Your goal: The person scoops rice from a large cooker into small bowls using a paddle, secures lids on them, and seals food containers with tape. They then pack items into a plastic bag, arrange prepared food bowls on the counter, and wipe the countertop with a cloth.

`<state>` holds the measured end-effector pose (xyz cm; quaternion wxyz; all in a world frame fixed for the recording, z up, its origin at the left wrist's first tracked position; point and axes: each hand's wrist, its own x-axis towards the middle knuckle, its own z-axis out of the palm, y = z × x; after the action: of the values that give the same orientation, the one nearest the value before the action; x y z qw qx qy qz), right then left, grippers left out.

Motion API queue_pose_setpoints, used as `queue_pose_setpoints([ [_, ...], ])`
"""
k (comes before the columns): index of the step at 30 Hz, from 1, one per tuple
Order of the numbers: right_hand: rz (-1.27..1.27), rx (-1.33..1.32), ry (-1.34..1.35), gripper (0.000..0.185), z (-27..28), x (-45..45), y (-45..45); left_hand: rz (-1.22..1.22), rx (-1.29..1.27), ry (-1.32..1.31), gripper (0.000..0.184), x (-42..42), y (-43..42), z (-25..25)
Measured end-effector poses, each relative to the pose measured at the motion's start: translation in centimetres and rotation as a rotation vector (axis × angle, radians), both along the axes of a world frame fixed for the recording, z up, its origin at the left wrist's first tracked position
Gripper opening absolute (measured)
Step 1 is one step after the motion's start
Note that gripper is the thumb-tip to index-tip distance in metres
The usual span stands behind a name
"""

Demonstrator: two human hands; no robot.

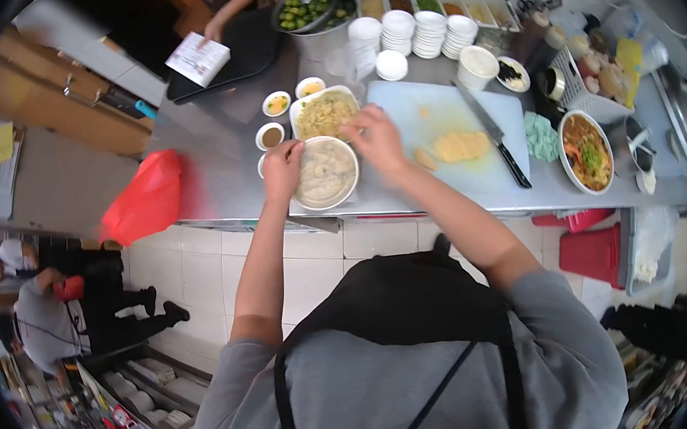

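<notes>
A round white bowl of pale creamy soup [325, 174] stands near the counter's front edge. My left hand [282, 171] is at its upper left rim, fingers closed on the edge. Behind the bowl is a white rectangular container of yellowish rice or noodles [325, 114]. My right hand [377, 137] is at that container's right corner, its fingers bent in a pinch; whatever is between them is too small to tell. Small cups surround these on the left: a brown sauce cup [271, 136] and cups with yellow contents [276, 103].
On the blue-white cutting board [403, 108] lie a breaded yellow piece [460, 147] and a black-handled knife [508, 155]. A topped bowl [586, 151] stands right, a red plastic bag [144, 200] left. White lids [429, 34] are stacked behind. Another person's hand [213, 30] reaches over a black tray [247, 53].
</notes>
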<state>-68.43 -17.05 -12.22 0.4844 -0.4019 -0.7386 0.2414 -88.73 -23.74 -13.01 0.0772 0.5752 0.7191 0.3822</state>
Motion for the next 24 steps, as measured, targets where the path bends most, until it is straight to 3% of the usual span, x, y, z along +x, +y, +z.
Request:
queue_pose_setpoints([
  [2,0.036,-0.077,0.041,0.009,2.1,5.7,1.1,0.070,-0.021,0.073,0.022,0.1,-0.1,0.9],
  [4,-0.008,-0.032,0.024,0.010,4.9,12.0,1.4,0.077,0.166,0.224,0.025,-0.2,0.5,0.2],
  [7,-0.250,0.028,0.018,0.008,7.7,23.1,1.7,0.057,0.165,-0.053,0.024,2.3,1.3,1.8],
  [10,-0.605,0.069,0.018,0.010,8.9,37.1,0.5,-0.051,0.114,-0.129,0.022,7.5,3.1,3.7],
  [14,-1.228,0.166,-0.548,0.025,8.3,54.9,-3.6,-0.181,0.006,-0.304,0.020,16.9,6.2,5.2],
  [16,-1.384,-0.312,-0.781,0.029,7.6,60.2,-5.7,-0.356,-0.002,-0.305,0.018,21.5,8.7,4.1],
  [17,-1.391,-0.319,-0.783,0.029,7.4,61.4,-6.4,-0.401,-0.037,-0.313,0.019,24.1,9.7,4.2],
  [19,-1.530,-0.688,-0.788,0.035,6.5,63.7,-7.5,-0.453,-0.082,-0.322,0.019,29.0,11.6,3.7],
  [20,-1.533,-0.696,-0.791,0.035,4.9,64.9,-7.7,-0.508,-0.140,-0.330,0.020,31.1,12.5,2.9],
  [22,-1.665,-0.360,-1.174,0.046,1.0,66.8,-7.7,-0.563,-0.206,-0.336,0.021,35.0,14.3,1.3],
  [24,-1.590,-0.443,-1.105,0.040,1.6,67.6,-6.3,-0.660,-0.243,-0.276,0.024,38.4,15.6,-0.1],
])
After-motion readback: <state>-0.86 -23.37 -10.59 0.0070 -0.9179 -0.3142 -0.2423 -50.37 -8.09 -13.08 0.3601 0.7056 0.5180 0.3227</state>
